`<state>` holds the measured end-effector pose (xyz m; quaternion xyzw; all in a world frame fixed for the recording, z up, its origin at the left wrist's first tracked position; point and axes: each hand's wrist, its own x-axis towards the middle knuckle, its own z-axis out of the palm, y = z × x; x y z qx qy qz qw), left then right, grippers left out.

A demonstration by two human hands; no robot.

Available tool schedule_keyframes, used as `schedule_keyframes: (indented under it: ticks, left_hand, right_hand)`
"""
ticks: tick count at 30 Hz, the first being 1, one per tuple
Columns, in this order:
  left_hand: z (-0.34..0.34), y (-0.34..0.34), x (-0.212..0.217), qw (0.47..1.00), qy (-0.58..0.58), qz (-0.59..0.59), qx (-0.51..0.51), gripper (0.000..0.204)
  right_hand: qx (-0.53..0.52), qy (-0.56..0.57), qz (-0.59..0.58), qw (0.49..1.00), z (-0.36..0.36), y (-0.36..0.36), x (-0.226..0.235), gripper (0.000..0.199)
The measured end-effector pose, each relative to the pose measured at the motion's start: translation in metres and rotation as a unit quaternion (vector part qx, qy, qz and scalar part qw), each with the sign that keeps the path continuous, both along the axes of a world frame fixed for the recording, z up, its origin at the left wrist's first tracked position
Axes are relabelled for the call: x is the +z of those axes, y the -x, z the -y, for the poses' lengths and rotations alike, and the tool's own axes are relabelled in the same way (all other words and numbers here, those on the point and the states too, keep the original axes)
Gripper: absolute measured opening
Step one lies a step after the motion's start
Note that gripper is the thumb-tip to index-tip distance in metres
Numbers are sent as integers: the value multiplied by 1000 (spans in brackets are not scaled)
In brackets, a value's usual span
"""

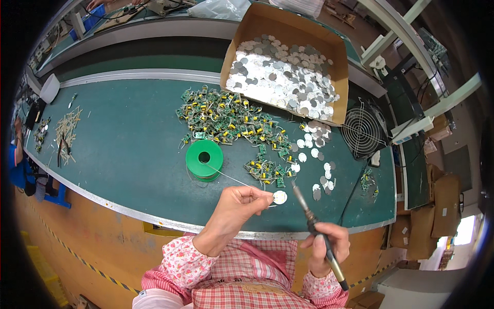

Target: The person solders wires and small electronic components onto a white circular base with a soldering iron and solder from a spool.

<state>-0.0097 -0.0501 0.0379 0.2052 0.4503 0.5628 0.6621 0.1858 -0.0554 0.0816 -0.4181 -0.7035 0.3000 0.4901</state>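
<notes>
Near the front edge of the green table (128,149), the left hand (234,205) pinches thin wire (231,177) close to a white disc (280,197); the right hand (329,247) grips a soldering iron (311,219). A green spool (194,164) and heaped circuit boards (226,117) stand before the cardboard box (288,23).

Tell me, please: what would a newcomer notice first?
The cardboard box of white and gray discs at the far bench edge probably comes first. Next come the heap of circuit boards at its near left and, nearer, the bright green spool. The soldering iron in the right hand follows.
</notes>
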Motion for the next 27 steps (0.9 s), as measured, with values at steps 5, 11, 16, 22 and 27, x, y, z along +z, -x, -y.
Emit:
schedule_keyframes:
  ticks: [5,11,16,22,27]
  left_hand:
    - [1,7,4,1000,-6,0,19,13]
    - [4,8,10,1000,-4,-3,19,10]
    - [6,9,13,1000,-14,2,23,8]
    - [7,10,15,999,-16,5,29,8]
    - [8,11,15,1000,-18,10,23,8]
  right_hand:
    - [108,-35,63,991,-2,-4,0,25]
    - [124,-52,60,989,-3,-1,3,26]
    - [123,-68,40,989,-3,2,0,27]
    - [124,-45,47,990,-2,6,4,27]
    - [118,-70,54,989,-5,8,2,15]
